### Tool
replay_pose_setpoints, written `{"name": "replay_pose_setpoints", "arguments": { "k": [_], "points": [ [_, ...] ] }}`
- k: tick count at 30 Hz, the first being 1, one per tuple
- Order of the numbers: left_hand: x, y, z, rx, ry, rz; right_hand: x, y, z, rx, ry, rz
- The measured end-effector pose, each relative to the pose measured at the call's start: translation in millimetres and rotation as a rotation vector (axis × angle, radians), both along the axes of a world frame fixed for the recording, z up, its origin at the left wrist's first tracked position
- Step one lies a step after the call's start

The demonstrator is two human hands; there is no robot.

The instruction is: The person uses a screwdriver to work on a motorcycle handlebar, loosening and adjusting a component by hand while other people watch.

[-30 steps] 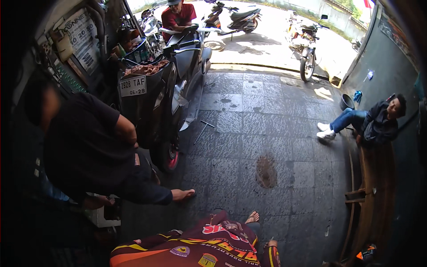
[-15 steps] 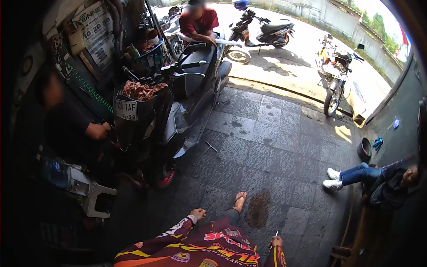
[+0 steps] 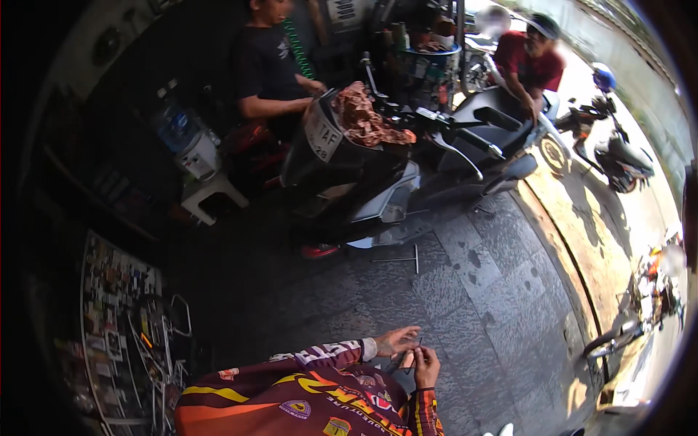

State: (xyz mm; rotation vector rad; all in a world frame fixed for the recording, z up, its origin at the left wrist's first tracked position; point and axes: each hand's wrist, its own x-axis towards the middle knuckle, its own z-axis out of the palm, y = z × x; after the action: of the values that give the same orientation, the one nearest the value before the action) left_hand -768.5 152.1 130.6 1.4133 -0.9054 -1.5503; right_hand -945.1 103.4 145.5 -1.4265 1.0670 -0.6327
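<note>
My left hand (image 3: 396, 340) is in front of my body with its fingers stretched out and apart, near the tip of a thin dark stick (image 3: 419, 341). My right hand (image 3: 427, 367), close beside it, pinches that stick; its exact kind is too small to make out. Beyond my hands stands a dark scooter (image 3: 356, 192) with a crumpled reddish-brown cloth (image 3: 363, 116) over its front. On the floor between me and the scooter lies a T-handle wrench (image 3: 416, 258).
A person in a dark shirt (image 3: 265, 65) reaches to the scooter's front; another in red (image 3: 527, 65) leans on its rear. A water dispenser (image 3: 193, 152) sits by a white stool (image 3: 211, 192). A glass display case (image 3: 120, 312) stands left, motorcycles (image 3: 618, 160) outside.
My view has turned left, so the scooter now sits more central. Both hands, apart before, have come together; the left has opened, and the right still pinches a thin stick.
</note>
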Motion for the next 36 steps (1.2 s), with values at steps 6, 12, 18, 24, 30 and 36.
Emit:
{"name": "replay_pose_setpoints", "arguments": {
  "k": [6, 12, 18, 24, 30, 36],
  "points": [
    [41.8, 23.1, 30.8, 0.041, -0.187, 0.263, 115.5, -40.1, 35.1, 0.291, -0.164, 0.499],
    [137.5, 174.7, -73.5, 0.312, -0.423, 0.827, 185.3, -41.0, -99.5, 0.060, 0.369, 0.827],
    [158.2, 361.8, -199.6, 1.073, -0.659, 1.304, 212.9, -10.4, -196.6, 0.169, 1.083, 1.537],
    [203.2, 502.5, -193.3, 0.661, -0.794, -0.069, 424.7, 98.9, -194.8, -0.001, 0.877, 1.655],
    [304.1, 520.7, -188.2, 0.719, -0.751, 0.791, 640.3, 179.1, -128.6, -0.068, 0.361, 1.569],
    [419.2, 495.1, -201.9, 0.858, -0.572, 1.054, 828.6, 198.8, -76.8, 0.325, -0.168, 1.051]
  ]
}}
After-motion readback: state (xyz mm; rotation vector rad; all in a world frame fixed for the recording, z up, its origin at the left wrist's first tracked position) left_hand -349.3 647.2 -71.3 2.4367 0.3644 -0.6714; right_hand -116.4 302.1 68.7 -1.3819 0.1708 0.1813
